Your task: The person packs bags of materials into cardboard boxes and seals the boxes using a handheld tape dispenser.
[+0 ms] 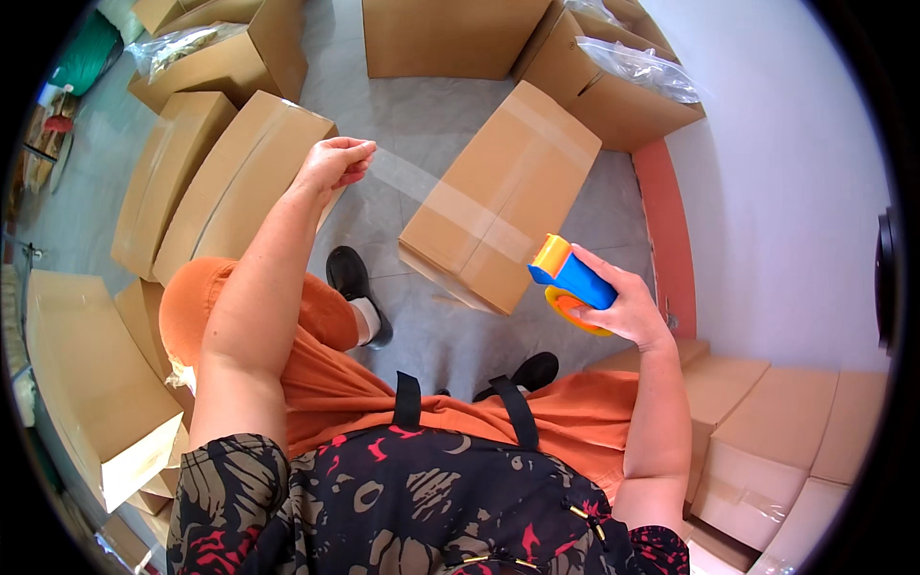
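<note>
A strip of clear packing tape (436, 196) is stretched between my two hands, above a brown cardboard box (513, 182) on the floor. My left hand (335, 163) pinches the free end of the strip between thumb and fingers. In my right hand (628, 302) is a blue and yellow tape dispenser (585, 283) with an orange roll hub, and the strip runs out from its yellow head. The box lies at a slant in front of me, with tape along its top seam and across its far end.
Two closed boxes (240, 172) stand at the left. Open boxes (613, 105) with clear plastic bags in them are at the back right and back left. More boxes (767, 422) are stacked at the lower right, beside a white wall (767, 211). Grey floor (374, 201) lies around the slanted box.
</note>
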Demonstrator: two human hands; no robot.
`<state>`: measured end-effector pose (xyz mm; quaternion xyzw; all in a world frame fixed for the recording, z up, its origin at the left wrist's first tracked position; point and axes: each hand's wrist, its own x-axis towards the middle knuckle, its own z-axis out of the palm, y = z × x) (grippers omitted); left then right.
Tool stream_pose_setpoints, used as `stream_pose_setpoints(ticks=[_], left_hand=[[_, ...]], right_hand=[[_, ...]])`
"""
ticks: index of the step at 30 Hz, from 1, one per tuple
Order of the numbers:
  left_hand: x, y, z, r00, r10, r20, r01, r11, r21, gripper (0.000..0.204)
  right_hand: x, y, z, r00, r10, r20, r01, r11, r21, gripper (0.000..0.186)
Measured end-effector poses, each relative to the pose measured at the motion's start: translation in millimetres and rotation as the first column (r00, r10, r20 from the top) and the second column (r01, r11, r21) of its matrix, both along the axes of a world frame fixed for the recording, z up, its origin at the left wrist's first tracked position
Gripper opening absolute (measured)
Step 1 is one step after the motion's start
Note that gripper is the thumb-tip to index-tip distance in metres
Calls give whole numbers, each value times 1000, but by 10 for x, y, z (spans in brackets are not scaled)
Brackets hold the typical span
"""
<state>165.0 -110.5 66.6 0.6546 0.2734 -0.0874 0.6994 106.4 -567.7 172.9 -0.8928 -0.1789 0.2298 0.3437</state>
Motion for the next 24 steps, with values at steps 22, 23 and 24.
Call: stream_pose_setpoints(ticks=[22, 23, 24], left_hand=[[-116, -438, -2132, 939, -291, -184, 344, 809, 477, 50], [-144, -303, -2264, 931, -308, -194, 362, 723, 588, 59], [-155, -365, -2251, 930, -292, -222, 366, 728, 579, 65]], right_hand=[[-74, -186, -646, 997, 43, -63, -48, 996, -75, 87], [-43, -147, -695, 996, 69, -56, -72, 996, -48, 86], [-62, -202, -736, 997, 62, -54, -64, 997, -37, 86]])
